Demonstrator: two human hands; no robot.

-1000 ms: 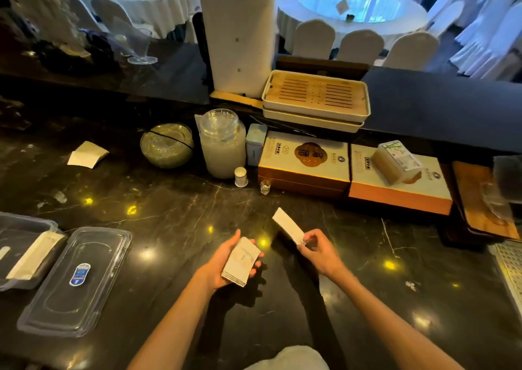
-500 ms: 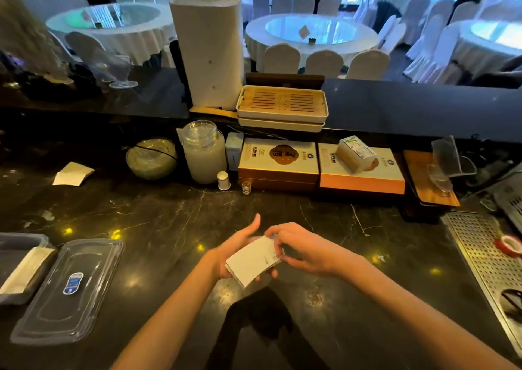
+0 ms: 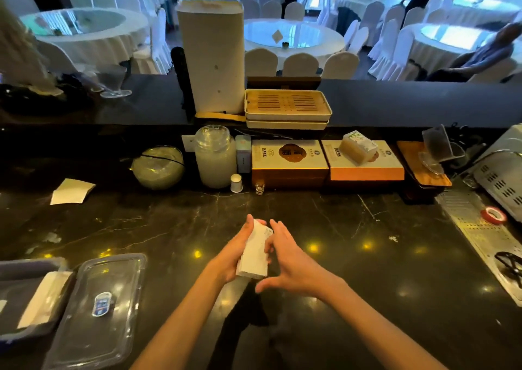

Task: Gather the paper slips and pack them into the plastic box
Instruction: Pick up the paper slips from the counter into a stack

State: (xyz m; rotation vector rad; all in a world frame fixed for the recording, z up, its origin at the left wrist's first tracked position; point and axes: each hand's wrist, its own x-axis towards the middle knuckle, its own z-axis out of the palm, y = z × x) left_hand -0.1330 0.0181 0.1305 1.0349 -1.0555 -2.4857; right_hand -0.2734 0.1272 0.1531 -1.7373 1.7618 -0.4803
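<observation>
A stack of paper slips (image 3: 254, 254) stands on end near the middle of the dark marbled surface (image 3: 353, 256), its lower edge just above or touching the stone, I cannot tell which; the left hand (image 3: 231, 254) has its grip closed around the stack's left side, thumb reaching up past the top edge; the right hand (image 3: 291, 265) lies against the right side with fingers spread and flat, its grip open, patting rather than clasping. To the near left a clear plastic lid (image 3: 96, 310) with a blue label lies flat on the surface; just left of it, at the frame edge, the plastic box (image 3: 17, 265) sits open with a pale bundle of slips (image 3: 45, 299) lying inside it. Farther left and farther back a loose folded paper (image 3: 72, 191) rests alone on the surface, well apart from the hands. Along the far edge stand a round glass bowl (image 3: 157, 166), a lidded glass jar (image 3: 216, 156) of pale contents, a small white bottle (image 3: 236, 182) and two flat gift boxes (image 3: 289, 159) side by side, the right one carrying a tissue pack (image 3: 357, 146); above them two slatted trays (image 3: 286, 105) are stacked beside a tall white column (image 3: 211, 56). At the right a perforated metal drain board (image 3: 474, 228) holds a red tape roll (image 3: 493, 215).
</observation>
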